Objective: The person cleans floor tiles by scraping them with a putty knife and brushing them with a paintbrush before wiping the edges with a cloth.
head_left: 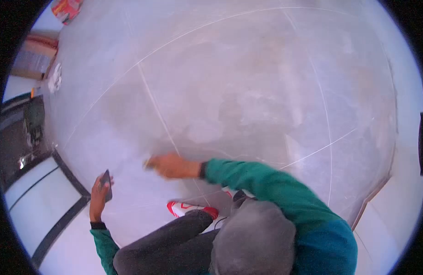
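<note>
At the lower left, my left hand (99, 195) is closed around a dark, flat, phone-shaped slab (108, 185), held up on its edge with the fingers along its near face. My right hand (170, 166) reaches across in front of my feet, low over the grey floor (248, 110). Its fingers are curled and smeared by motion. A small pale-yellowish tip (149, 162) pokes out past them; I cannot tell what it belongs to. Just below that hand is my red-and-white shoe (191, 208).
Thin pale lines cross the floor, some straight, one a long arc. Along the left stand a black-framed panel (46, 183), a cardboard box (35, 57) and a red packet (66, 10). A crumpled white scrap (55, 78) lies near the box. The right side ends at a pale wall (409, 137).
</note>
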`<state>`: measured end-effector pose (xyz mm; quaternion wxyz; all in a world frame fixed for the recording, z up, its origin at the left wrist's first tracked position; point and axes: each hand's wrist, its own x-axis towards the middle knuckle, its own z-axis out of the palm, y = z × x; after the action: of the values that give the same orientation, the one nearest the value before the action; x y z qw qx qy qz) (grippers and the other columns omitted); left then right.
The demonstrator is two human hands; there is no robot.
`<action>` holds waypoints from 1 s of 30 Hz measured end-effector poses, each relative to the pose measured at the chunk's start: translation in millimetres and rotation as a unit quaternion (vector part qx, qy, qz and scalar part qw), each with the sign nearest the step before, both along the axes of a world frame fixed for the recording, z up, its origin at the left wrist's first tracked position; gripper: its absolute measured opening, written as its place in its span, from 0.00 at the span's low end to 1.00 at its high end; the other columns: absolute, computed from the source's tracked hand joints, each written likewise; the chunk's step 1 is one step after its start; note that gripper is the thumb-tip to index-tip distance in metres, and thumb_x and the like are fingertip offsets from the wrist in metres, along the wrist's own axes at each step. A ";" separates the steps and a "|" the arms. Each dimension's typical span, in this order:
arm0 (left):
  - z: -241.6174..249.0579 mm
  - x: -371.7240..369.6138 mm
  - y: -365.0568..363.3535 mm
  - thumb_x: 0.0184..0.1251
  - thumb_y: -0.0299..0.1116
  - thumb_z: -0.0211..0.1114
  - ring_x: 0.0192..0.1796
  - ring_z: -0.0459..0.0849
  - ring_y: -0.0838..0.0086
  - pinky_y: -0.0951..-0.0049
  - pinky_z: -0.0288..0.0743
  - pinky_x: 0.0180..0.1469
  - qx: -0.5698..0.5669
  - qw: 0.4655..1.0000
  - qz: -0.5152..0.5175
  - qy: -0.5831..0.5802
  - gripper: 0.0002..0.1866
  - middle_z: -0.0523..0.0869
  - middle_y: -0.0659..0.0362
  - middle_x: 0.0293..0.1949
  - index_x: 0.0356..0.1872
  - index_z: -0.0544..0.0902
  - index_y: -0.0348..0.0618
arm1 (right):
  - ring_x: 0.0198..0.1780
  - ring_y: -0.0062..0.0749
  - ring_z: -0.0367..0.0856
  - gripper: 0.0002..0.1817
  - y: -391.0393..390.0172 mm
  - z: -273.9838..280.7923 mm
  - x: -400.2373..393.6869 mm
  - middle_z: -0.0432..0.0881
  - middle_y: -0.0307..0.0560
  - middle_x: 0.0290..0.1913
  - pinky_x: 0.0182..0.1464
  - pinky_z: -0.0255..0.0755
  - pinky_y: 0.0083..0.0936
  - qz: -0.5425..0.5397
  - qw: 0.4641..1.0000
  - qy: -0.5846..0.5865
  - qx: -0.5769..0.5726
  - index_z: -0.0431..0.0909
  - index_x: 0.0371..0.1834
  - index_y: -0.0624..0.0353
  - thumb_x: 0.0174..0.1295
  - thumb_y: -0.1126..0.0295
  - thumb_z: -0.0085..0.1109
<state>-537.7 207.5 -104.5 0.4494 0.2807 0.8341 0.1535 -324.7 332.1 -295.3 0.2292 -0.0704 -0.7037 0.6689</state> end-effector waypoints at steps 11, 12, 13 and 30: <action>-50.6 -45.4 -163.9 0.59 0.43 0.58 0.42 0.75 0.71 0.73 0.69 0.46 -0.034 0.989 0.143 -0.007 0.27 0.77 0.53 0.42 0.54 0.66 0.35 | 0.32 0.54 0.78 0.27 498.8 10.3 383.2 0.80 0.57 0.27 0.34 0.71 0.45 -0.428 0.508 -0.602 0.443 0.74 0.39 0.58 0.52 0.43 0.48; -49.9 -38.4 -164.7 0.59 0.43 0.58 0.42 0.75 0.72 0.73 0.69 0.46 -0.039 0.985 0.166 -0.017 0.27 0.77 0.53 0.41 0.54 0.66 0.35 | 0.32 0.56 0.78 0.28 513.5 25.1 395.4 0.79 0.58 0.27 0.35 0.70 0.46 -0.486 0.457 -0.616 0.420 0.72 0.42 0.58 0.54 0.43 0.46; -41.1 -33.3 -163.5 0.59 0.42 0.58 0.42 0.76 0.72 0.74 0.69 0.45 -0.058 0.981 0.182 -0.028 0.26 0.77 0.54 0.41 0.53 0.66 0.35 | 0.30 0.54 0.78 0.25 502.0 45.5 371.1 0.78 0.59 0.25 0.32 0.70 0.47 -0.547 0.453 -0.554 0.435 0.74 0.38 0.60 0.55 0.46 0.48; -28.9 -43.8 -138.1 0.61 0.44 0.55 0.41 0.75 0.72 0.74 0.69 0.45 -0.081 0.989 0.110 0.052 0.25 0.76 0.55 0.41 0.54 0.67 0.37 | 0.25 0.48 0.79 0.20 467.7 -7.6 420.0 0.78 0.53 0.22 0.26 0.72 0.42 -0.385 0.456 -0.639 0.485 0.71 0.38 0.57 0.54 0.51 0.51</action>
<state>-581.5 69.4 -133.4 0.4072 0.1575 0.8918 0.1189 95.3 799.8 -302.9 -0.0533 -0.6195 -0.7646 -0.1696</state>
